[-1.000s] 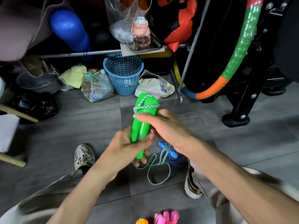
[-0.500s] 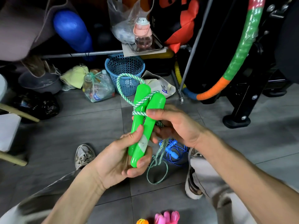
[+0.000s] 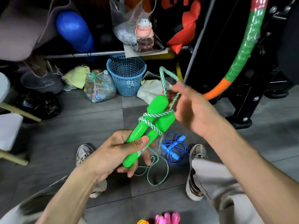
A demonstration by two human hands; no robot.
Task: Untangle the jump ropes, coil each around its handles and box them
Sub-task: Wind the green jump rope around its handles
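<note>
Head view showed two green handles (image 3: 146,126) side by side, tilted up and away from the person, bound together near their middle by several turns of one green-and-white rope (image 3: 151,122). Taking those handles as the landmark: the left hand (image 3: 116,152) was clenched around their lower ends, thumb laid across the front and fingers curled beneath. The right hand (image 3: 192,110) was just to the right of their upper ends, pinching a loop of the same rope that rose above the handle tops; its remaining fingers looked loosely spread. Below the handles, the slack of that rope hung down and lay in one loose loop on the grey tiled floor (image 3: 267,143). One blue jump rope (image 3: 175,147) lay in a tangled heap on the floor just below and right of the handles, its two blue handles showing among thin blue cord. Two shoes were visible, one (image 3: 84,153) left of the handles' lower ends and one (image 3: 195,173) to the right, beyond the blue rope. Far below the handles, at the frame's bottom edge, sat a pink handle cluster (image 3: 167,218) and an orange piece (image 3: 143,222), both cut off. Above and behind the handles stood one blue perforated basket (image 3: 127,75), and left of it one tied clear bag of bottles (image 3: 99,88).
</note>
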